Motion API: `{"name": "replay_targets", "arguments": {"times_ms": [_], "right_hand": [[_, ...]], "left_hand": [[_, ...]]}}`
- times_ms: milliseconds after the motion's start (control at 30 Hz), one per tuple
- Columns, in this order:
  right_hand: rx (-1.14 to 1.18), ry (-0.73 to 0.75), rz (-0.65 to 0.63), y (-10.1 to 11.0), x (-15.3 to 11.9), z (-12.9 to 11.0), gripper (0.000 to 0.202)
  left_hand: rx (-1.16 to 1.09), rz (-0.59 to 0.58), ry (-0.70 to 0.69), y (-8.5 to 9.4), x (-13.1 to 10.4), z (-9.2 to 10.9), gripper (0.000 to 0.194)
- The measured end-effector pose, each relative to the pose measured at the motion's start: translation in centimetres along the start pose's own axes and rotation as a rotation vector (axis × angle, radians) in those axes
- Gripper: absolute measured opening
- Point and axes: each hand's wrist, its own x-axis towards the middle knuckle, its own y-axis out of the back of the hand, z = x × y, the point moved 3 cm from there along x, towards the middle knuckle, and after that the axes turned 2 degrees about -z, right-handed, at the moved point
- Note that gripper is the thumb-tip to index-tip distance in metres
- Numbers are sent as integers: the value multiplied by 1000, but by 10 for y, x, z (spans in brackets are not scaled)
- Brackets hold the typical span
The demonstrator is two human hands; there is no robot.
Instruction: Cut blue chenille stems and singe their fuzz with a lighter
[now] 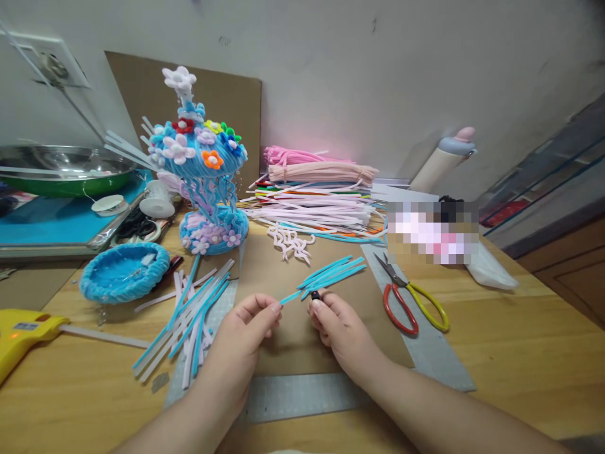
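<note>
My left hand [255,321] pinches one end of a short blue pipe cleaner [290,297] between thumb and fingers. To its right, my right hand [333,321] is closed on a small black object [316,295] at the fingertips, close to the strip's other end. Several cut blue pipe cleaners [338,272] lie just beyond my hands on the brown cardboard [283,353]. Curled white pieces [289,243] rest behind them. Scissors [399,291] with one red and one yellow handle lie partly open at the right.
A blue flower-covered craft [198,151] stands at the back left, near a fuzzy blue bowl [123,272]. Loose strips [189,315] lie left of my hands. A yellow glue gun [28,337] is far left. Pipe cleaner bundles [316,195] are stacked along the wall.
</note>
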Motion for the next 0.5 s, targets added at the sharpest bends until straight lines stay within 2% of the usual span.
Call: {"name": "replay_targets", "arguments": {"times_ms": [500], "right_hand": [[-29, 18, -26, -1, -1, 0, 24]], "left_hand": [[-5, -5, -1, 0, -1, -2, 18]]}}
